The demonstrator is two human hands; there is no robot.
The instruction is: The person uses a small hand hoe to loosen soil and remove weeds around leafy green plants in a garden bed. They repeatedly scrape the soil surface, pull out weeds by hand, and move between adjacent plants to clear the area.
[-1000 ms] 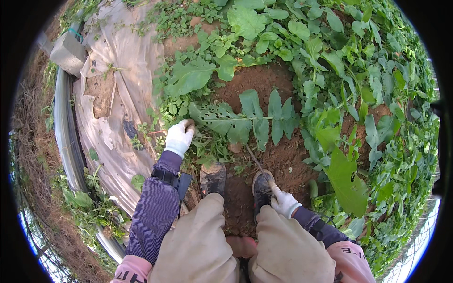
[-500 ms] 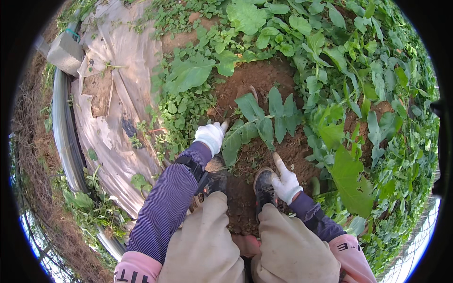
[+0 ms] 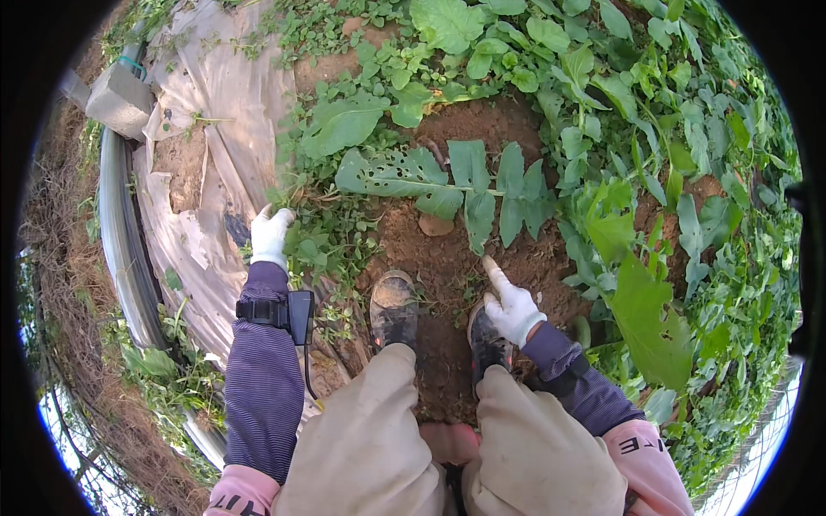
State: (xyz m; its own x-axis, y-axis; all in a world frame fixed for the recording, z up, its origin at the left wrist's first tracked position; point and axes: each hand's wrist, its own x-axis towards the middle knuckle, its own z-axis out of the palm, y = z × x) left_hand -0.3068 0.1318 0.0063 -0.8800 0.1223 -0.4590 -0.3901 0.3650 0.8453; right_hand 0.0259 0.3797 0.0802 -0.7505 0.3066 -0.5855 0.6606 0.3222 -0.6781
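Left hand (image 3: 270,236), white-gloved, sits where low weeds (image 3: 314,254) meet a torn, pale sheet (image 3: 237,77); fingertips stained and apparently a little apart, greenery close beside them; whether anything is pinched, I cannot tell. Right hand (image 3: 514,311), also gloved, with a narrow tan tip thrust forward, soiled finger or handle end, unclear which; so I cannot say whether those fingers grip. Just ahead of that tip: the lower lobe of a broad lobed leaf (image 3: 469,172), lying crosswise, its hole-riddled end pointing toward the left fingers but apart from them. Between the two sets of fingers, a brownish stone (image 3: 436,225) on bare reddish soil (image 3: 542,258). Behind the right fingers, partly under that hand in view, the right shoe (image 3: 490,348); left shoe (image 3: 396,310) between the hands. Right of the right fingers, a large bright leaf (image 3: 650,327), small holes in it; beyond, dense foliage (image 3: 740,301). Farthest, ahead and left of the left fingers, a concrete block (image 3: 120,103) beside a long grey tube (image 3: 123,232).
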